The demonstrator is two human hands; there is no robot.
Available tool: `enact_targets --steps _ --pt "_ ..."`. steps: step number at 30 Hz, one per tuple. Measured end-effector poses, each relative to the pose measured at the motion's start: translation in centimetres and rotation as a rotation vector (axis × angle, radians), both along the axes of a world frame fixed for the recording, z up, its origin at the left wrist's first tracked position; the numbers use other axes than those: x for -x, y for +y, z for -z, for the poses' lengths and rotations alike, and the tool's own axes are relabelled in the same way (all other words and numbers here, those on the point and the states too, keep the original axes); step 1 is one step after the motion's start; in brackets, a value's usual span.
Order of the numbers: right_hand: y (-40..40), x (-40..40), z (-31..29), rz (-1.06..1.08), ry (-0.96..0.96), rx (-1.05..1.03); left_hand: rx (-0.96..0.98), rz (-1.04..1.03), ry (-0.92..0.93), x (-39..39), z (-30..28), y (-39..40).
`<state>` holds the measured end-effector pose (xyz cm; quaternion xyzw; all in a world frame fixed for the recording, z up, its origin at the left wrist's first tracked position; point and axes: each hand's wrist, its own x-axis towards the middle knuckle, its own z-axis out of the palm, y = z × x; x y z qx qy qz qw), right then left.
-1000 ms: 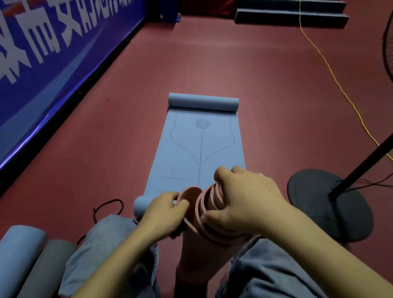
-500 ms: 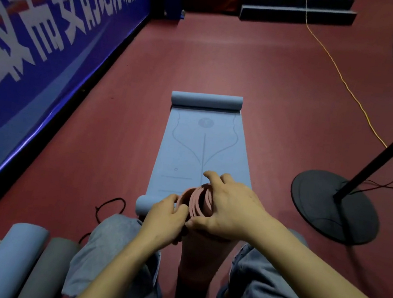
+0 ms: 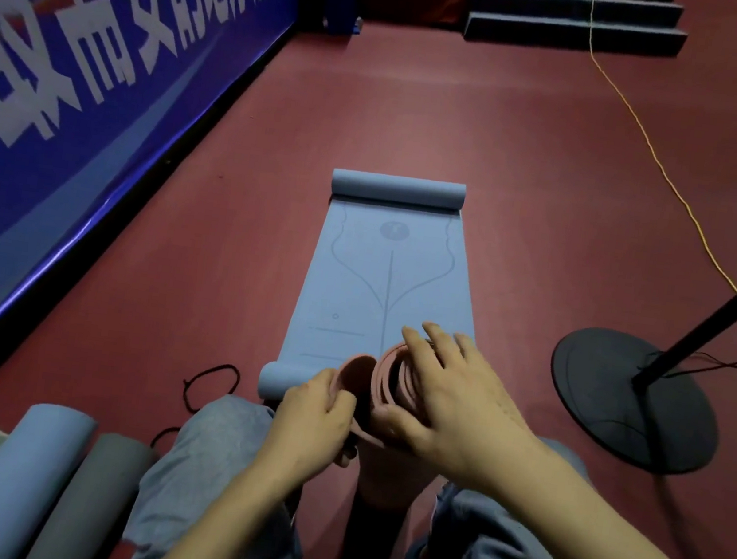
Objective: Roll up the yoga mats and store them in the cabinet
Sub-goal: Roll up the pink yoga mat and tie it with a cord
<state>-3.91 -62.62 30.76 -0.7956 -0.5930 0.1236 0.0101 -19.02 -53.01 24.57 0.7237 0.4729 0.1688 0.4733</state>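
Pink rubber, loosely coiled: one pink mat (image 3: 385, 376) stands on end between the person's two knees, its spiral layers gaping at the top. The left hand (image 3: 315, 416) pinches the loose inner flap of that coil, fingers curled round the edge. The right hand (image 3: 450, 396) lies across the top of the coil with fingers straight and spread, thumb against the near side of the roll, pressing it. One blue mat (image 3: 387, 281) lies flat on the red floor (image 3: 531, 183) just beyond the hands, both of its ends curled into small rolls, printed lines showing on its face. Two more rolled mats lie side by side at lower left: one blue roll (image 3: 14, 482) and one grey roll (image 3: 93, 501), touching. One black cord loop (image 3: 210, 383) lies on the floor near the left knee. One fan stand (image 3: 630, 399) with a round black base sits to the right, and one yellow cable (image 3: 651, 156) runs across the floor behind it
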Motion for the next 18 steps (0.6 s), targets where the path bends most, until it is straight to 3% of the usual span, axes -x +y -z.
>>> enact_targets --steps 11,18 --pt "1.5 1.7 2.9 -0.054 -0.013 -0.047 0.111 0.010 -0.040 1.1 -0.4 -0.4" --pt "1.4 -0.7 0.3 -0.104 -0.028 0.135 0.140 -0.012 -0.080 0.9 -0.9 0.1"
